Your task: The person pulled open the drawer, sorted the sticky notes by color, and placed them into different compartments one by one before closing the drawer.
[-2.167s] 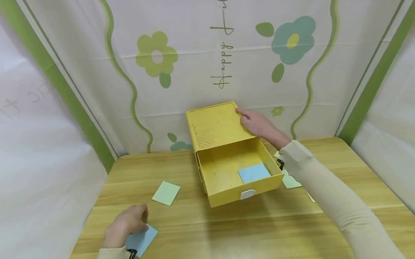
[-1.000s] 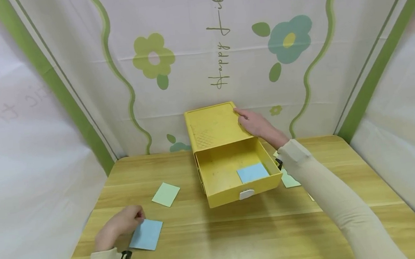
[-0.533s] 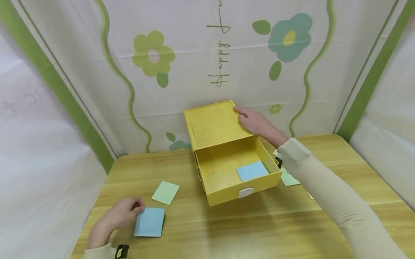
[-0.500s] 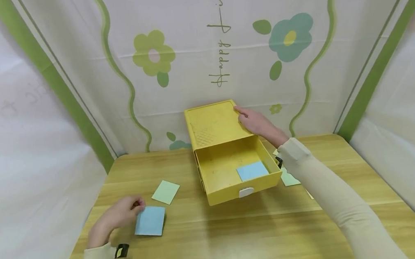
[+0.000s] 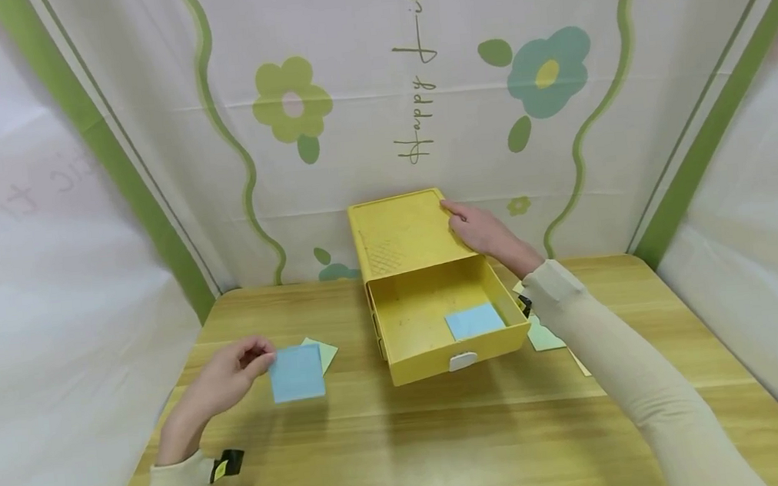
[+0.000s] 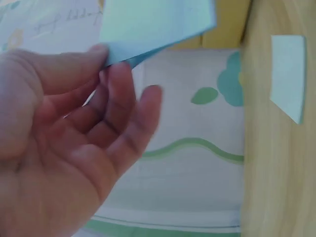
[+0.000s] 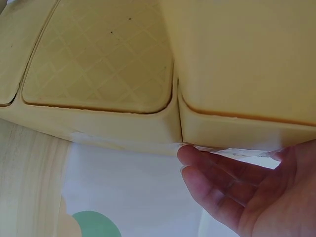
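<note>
My left hand (image 5: 223, 375), left of centre in the frame, pinches one blue square (image 5: 297, 374) by its left edge between thumb and fingers and holds it up over the desk (image 5: 408, 457). The left wrist view shows a darker blue strip beneath its edge; I cannot tell whether that is a second sheet. My right hand (image 5: 481, 229) touches the right rear edge of one yellow box (image 5: 405, 230) at the centre of the frame, fingers bent; I cannot tell whether they grip it. One drawer (image 5: 417, 369) stands pulled out from the box, with one white handle (image 5: 463, 361) on its front and one blue paper (image 5: 475, 320) lying inside, towards its right front corner. I count two green papers on the desk: one green note (image 5: 328, 352) left of the box, partly covered from view by my blue square, and one green slip (image 5: 544, 335) right of the box, partly behind my right sleeve (image 5: 622, 361). Pale yellow paper (image 5: 581, 365) shows in two bits beside that sleeve; whether they are one sheet or two is hidden. Two large flowers are printed on the backdrop (image 5: 355, 14), upper left and upper right.
</note>
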Demonstrator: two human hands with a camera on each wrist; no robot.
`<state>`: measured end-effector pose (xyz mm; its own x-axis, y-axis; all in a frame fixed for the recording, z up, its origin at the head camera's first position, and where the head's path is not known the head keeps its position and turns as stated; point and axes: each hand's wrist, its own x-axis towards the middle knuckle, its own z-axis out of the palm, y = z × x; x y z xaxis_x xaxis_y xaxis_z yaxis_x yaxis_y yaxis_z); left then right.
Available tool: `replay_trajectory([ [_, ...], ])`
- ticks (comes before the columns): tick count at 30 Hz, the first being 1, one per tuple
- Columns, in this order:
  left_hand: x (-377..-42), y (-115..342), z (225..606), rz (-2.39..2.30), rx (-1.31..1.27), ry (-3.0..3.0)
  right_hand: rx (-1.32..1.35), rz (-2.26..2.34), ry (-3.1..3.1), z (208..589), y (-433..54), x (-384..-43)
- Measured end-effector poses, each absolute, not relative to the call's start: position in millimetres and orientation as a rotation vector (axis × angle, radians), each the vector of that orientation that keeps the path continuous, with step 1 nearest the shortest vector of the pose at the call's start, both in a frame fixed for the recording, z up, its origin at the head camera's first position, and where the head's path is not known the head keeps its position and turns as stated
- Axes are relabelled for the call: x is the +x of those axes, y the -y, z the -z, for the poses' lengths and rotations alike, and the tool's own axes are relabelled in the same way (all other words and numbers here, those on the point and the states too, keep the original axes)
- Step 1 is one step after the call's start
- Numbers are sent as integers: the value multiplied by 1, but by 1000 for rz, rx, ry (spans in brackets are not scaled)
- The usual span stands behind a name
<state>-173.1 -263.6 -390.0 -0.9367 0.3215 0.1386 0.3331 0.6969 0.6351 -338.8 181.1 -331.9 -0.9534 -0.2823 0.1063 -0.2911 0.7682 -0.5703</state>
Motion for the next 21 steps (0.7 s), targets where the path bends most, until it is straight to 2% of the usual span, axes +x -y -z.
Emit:
replay_trajectory([
  [9, -169, 246, 369, 1023, -453, 2691, 499, -951, 2937, 333, -181, -341],
  [21, -173, 213, 343, 1163, -515, 2478, 488, -920, 2938, 333, -184, -341],
])
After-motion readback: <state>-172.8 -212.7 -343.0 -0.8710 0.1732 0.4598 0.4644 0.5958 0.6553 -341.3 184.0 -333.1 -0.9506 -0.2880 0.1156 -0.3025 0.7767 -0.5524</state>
